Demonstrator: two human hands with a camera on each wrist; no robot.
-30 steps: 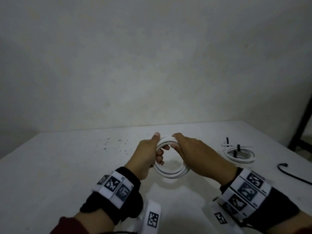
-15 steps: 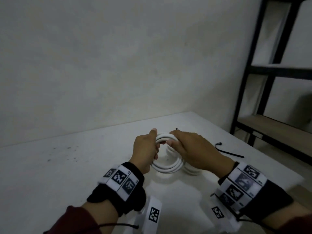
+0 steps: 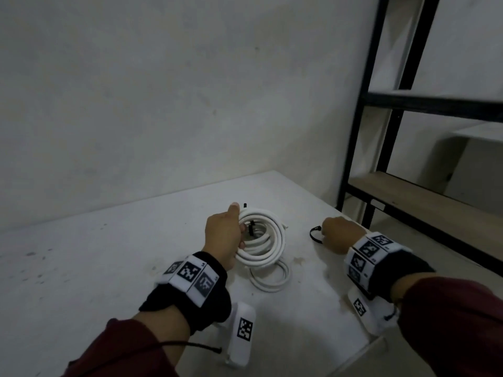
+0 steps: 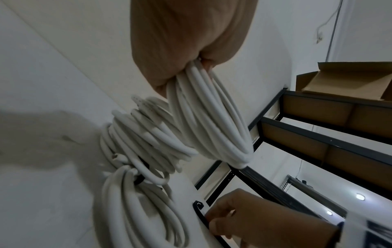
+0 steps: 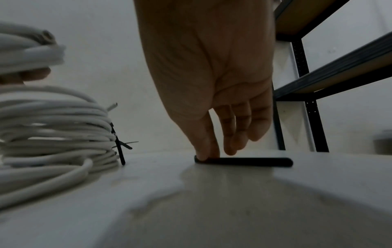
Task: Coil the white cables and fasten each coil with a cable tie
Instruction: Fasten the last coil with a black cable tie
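My left hand (image 3: pixel 239 229) grips a loose white cable coil (image 3: pixel 275 240) by its left side and holds it on edge just above the white table (image 3: pixel 109 268). In the left wrist view the left hand's fingers (image 4: pixel 191 67) wrap the bundle of turns (image 4: pixel 212 120). My right hand (image 3: pixel 325 232) is down on the table to the right of the coil, fingertips (image 5: pixel 203 154) pinching one end of a black cable tie (image 5: pixel 246 162) that lies flat. The black cable tie (image 4: pixel 200 213) curls out from under that hand.
Under and behind the held coil lie other white coils (image 3: pixel 269 278), bound with black ties (image 5: pixel 118 144). A black metal shelf rack (image 3: pixel 392 131) with wooden boards stands right of the table, with a cardboard box (image 4: pixel 347 80) on it. The table's right edge (image 3: pixel 351 216) runs just past my right hand.
My right hand let go of the coil and moved right, down onto the black tie on the table. The left hand now holds the coil alone. The head view swung right.
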